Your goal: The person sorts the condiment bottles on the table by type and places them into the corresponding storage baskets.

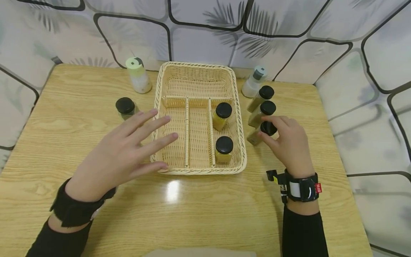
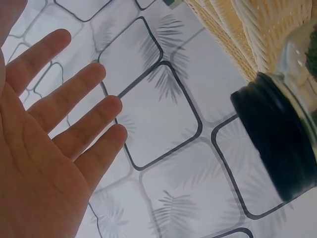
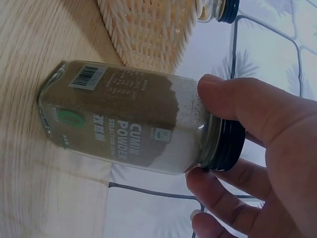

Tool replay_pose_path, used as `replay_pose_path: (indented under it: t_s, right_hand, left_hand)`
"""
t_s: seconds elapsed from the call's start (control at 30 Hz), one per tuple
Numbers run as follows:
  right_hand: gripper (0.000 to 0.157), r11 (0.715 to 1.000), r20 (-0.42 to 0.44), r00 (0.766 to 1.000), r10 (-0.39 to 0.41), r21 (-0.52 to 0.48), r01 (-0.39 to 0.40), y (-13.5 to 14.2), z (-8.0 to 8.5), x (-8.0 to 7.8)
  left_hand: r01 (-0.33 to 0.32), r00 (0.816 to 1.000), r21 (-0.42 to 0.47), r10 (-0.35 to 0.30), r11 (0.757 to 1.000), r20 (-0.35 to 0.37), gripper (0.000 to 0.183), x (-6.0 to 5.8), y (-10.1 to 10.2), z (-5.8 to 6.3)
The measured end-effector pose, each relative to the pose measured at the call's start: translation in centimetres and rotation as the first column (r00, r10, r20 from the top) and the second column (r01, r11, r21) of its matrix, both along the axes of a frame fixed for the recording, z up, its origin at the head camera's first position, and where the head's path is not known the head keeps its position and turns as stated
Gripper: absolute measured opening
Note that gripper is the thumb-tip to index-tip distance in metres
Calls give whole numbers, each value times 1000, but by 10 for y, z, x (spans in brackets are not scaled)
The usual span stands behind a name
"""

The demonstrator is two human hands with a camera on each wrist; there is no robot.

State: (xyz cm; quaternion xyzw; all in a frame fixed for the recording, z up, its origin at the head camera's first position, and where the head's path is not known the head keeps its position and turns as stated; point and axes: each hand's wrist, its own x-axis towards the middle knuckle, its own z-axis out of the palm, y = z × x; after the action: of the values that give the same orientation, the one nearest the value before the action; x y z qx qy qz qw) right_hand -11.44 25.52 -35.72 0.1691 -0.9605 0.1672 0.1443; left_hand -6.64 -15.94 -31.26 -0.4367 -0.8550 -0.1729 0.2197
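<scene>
My right hand (image 1: 292, 146) pinches the neck of a cumin powder jar (image 3: 124, 119), just under its black lid, at the right of the wicker basket (image 1: 243, 150). In the right wrist view the jar's base is at the wooden tabletop and brown powder fills most of it. My left hand (image 1: 118, 153) holds nothing, fingers spread over the basket's left rim. Close by it, a jar with a black lid (image 1: 125, 106) stands partly hidden behind the hand; the left wrist view has a black jar lid (image 2: 277, 136) at its right edge.
Two yellow-filled jars, a rear one (image 1: 221, 116) and a front one (image 1: 223, 150), stand in the basket's right compartment. Two more black-lidded jars (image 1: 261, 112) line up behind the cumin. A green-capped bottle (image 1: 138, 75) and a pale-capped bottle (image 1: 253, 82) flank the basket near the wall.
</scene>
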Motion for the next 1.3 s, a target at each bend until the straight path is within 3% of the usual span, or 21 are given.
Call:
replay_pose_path:
  t_s: [0.43,0.8,1.07,1.3]
  right_hand:
    - [40,996,-92,995,26,-79,-33,-3,13,-2]
    - [36,993,-148,989,1,-118,-19,-9,22,8]
    - [36,995,-126,992,4,-95,-17,-15,31,17]
    - [27,994,-121,993,11,-110,-24,-17,36,24]
  left_hand:
    - [12,1000,9,-12,1000,19,54,-3,-3,-2]
    - [30,999,22,-31,999,35,53,-4,-2,-5]
    - [38,998,24,-39,999,46,54,-5,-3,-7]
    - [34,998,29,-36,999,44,54,-5,-2,-6]
